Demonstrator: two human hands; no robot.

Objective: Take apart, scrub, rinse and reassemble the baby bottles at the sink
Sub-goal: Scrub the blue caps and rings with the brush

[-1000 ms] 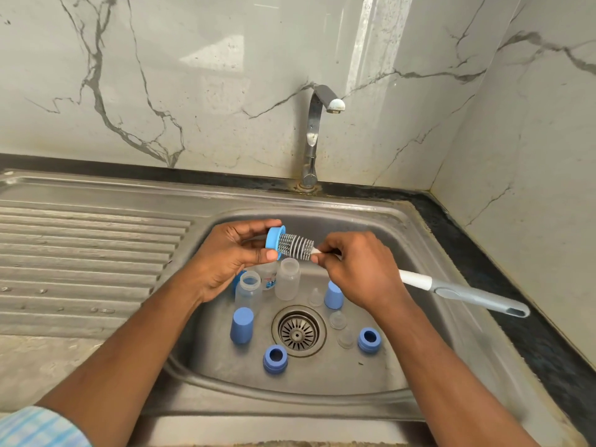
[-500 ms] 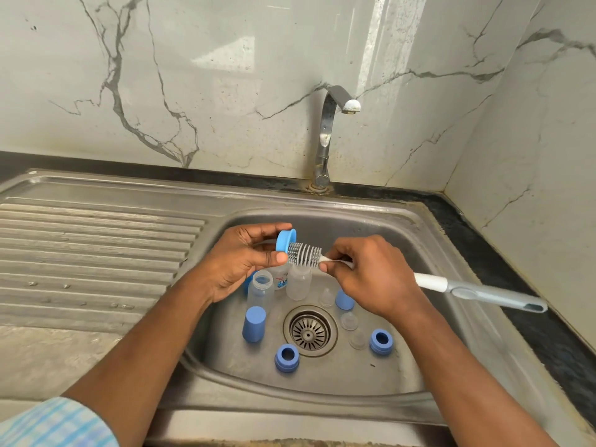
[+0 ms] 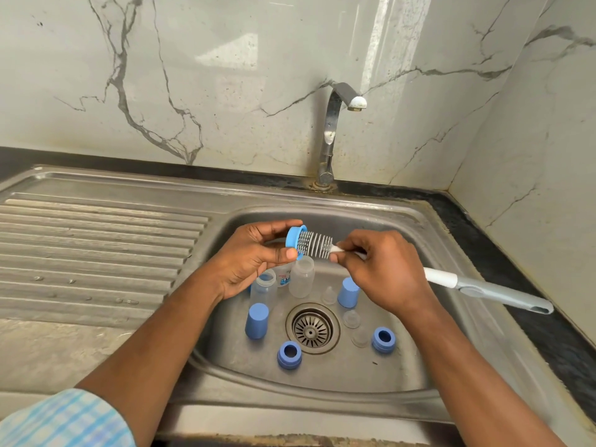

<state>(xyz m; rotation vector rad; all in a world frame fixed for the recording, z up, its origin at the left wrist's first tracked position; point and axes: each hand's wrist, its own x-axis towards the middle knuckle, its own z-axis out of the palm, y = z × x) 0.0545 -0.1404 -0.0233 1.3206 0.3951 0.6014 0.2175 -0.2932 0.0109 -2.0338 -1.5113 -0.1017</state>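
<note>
sink (image 3: pixel 322 393): steel basin, centre to lower centre of the frame; holds every loose bottle part, set round the drain (image 3: pixel 312 328).
open bottle (image 3: pixel 263 287): clear, upright, upper left of the drain, mouth bare and facing up.
plain bottle (image 3: pixel 302 277): clear, upright, just right of the open bottle, directly under the brush head.
labelled bottle (image 3: pixel 283 277): clear with blue print, largely hidden between and behind the other two.
bottle contents: cannot be told.
left cap (image 3: pixel 257 321): blue, domed, standing closed end up, left of the drain.
right cap (image 3: pixel 349 292): same kind, upper right of the drain, partly behind the right wrist.
left ring (image 3: pixel 289 355): blue screw ring, flat, hole up, lower left of the drain.
right ring (image 3: pixel 383 340): same kind, lower right of the drain.
teats (image 3: pixel 351 318): three, clear, faint, in a loose line right of the drain between the right cap and the right ring.
held ring (image 3: pixel 294 237): blue, on edge above the basin at frame centre, opening to the right, bristles inside it.
brush (image 3: pixel 314 244): grey-white bristle head, white neck, grey handle running out over the sink rim at right.
left hand (image 3: pixel 251 256): forefinger above and thumb below pinch the held ring; other fingers loosely bent.
right hand (image 3: pixel 383 269): fingertips pinch the brush neck just behind the bristles.
tap (image 3: pixel 335 124): steel, upper centre, behind the basin.
drainboard (image 3: pixel 96 246): ribbed steel, left of the frame, a few droplets.
sleeve (image 3: pixel 64 421): blue check, lower left corner.
</note>
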